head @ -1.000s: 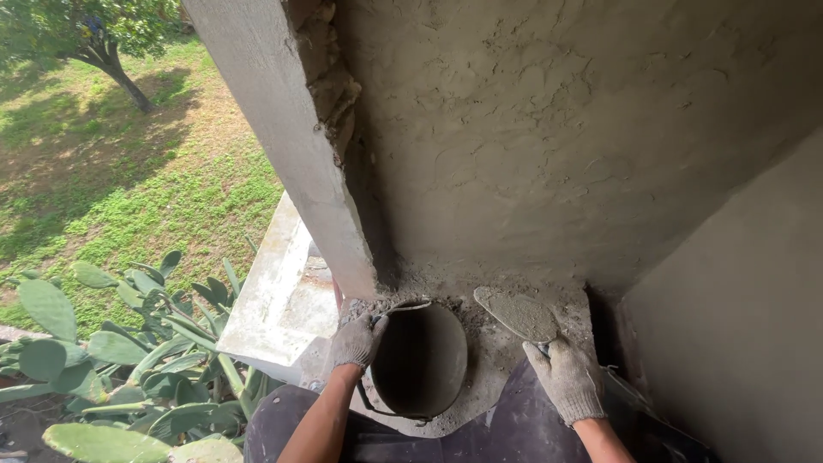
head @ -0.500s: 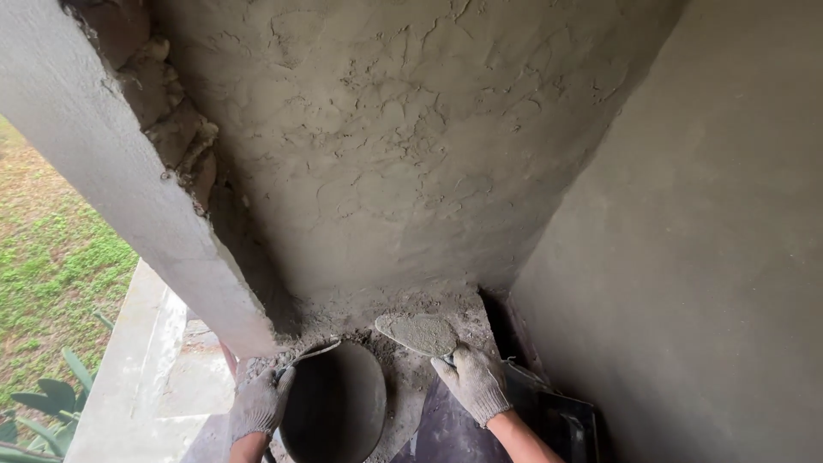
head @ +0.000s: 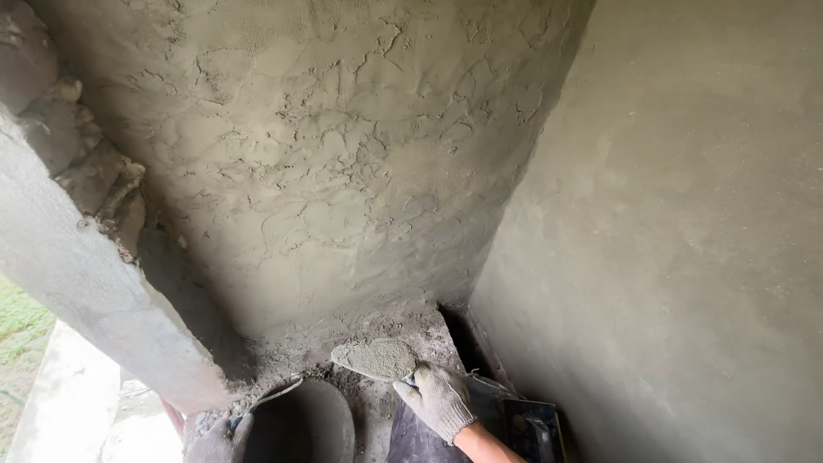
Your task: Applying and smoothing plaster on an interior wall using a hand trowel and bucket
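My right hand [head: 439, 399], in a grey knit glove, grips a trowel [head: 375, 358] whose blade carries a heap of wet grey mortar. The blade is held level near the foot of a rough, freshly plastered wall [head: 326, 171]. My left hand [head: 216, 441], also gloved, shows only partly at the bottom edge and holds the rim of a dark round bucket [head: 302, 422] with a wire handle.
A smoother plastered wall [head: 677, 223] stands on the right and meets the rough one in a corner. A concrete pillar edge [head: 86, 283] with broken masonry rises on the left. Grass [head: 17, 326] and a pale slab lie beyond it. A dark flat tool [head: 531, 424] lies low right.
The view has swung right and upward, so the grass and plants have left the frame. The trowel with mortar has stayed near the wall's foot while the bucket has sunk to the bottom edge.
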